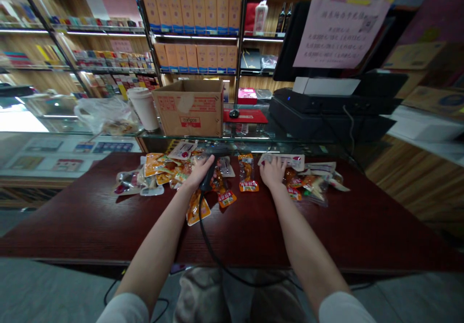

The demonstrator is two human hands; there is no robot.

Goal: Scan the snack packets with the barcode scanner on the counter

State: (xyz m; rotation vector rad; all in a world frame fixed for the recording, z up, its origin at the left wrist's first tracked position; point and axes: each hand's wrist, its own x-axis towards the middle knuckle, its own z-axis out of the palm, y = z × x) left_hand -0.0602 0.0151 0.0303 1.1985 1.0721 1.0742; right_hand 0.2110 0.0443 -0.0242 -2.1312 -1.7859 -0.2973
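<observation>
On the table [246, 231], the left grip [199, 172] is wrapped around a black scanner [207, 180], while an orange-ended packet [248, 173], long axis twelve-to-six, lies at nine o'clock from the nearer right grip [273, 172], which overlaps a long white packet [295, 160], pinching or not I cannot tell.

Worn on your head, the lone camera looked forward and down along your forearms [302, 233], close above the tabletop [250, 226], with your hands [273, 172] near mid-view, your legs [201, 296] at the bottom edge and the lit shelves [65, 1] well beyond, across the top.
</observation>
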